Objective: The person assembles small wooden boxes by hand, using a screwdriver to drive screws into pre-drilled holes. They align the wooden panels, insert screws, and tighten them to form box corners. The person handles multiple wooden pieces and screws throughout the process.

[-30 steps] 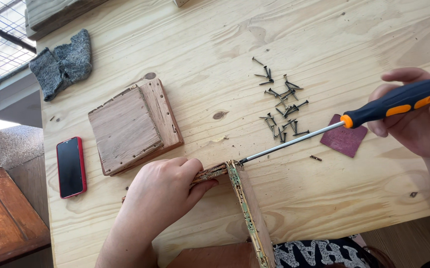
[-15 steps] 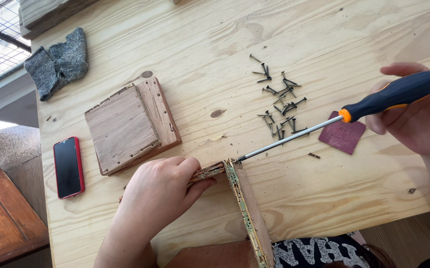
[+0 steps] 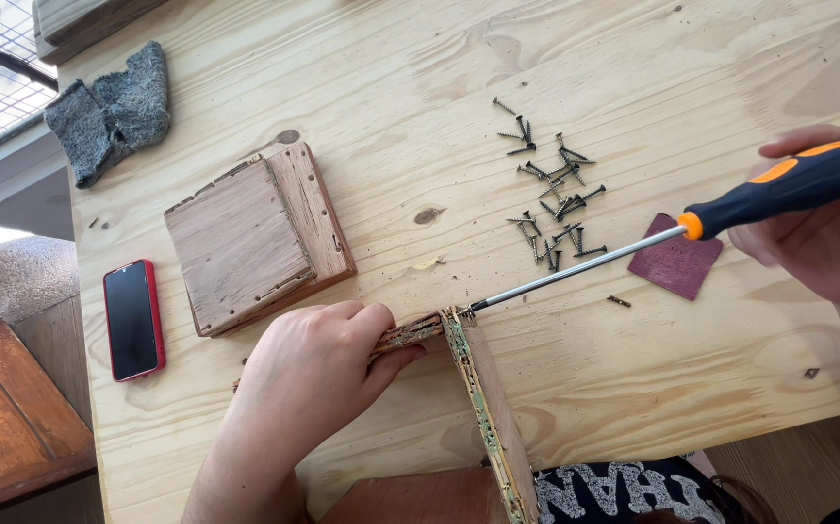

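1. At the near edge of a pale wooden table (image 3: 633, 58), the left hand (image 3: 308, 378) lies palm down over a thin wooden strip (image 3: 410, 333), fingers curled around it and pressing it flat.
2. The strip meets a second board (image 3: 490, 412), standing on edge with a greenish worn face, at a right-angled corner; this board runs from the corner towards the viewer.
3. The right hand (image 3: 823, 228) is clenched round the black-and-orange handle of a screwdriver (image 3: 730, 209). The steel shaft slants down to the left and its tip rests at the corner joint, just beside the left fingertips.
4. A loose heap of dark screws (image 3: 551, 189) lies behind the shaft, near the middle of the table; one single screw (image 3: 619, 301) lies apart, in front of the shaft.
5. A dark red square of sandpaper (image 3: 677, 260) lies flat under the shaft, close to the right hand.
6. A square stack of wooden panels (image 3: 255, 238) sits behind the left hand, not touching it.
7. A red phone (image 3: 133, 318) lies screen up near the table's left edge; a grey cloth (image 3: 109, 107) lies at the far left corner.
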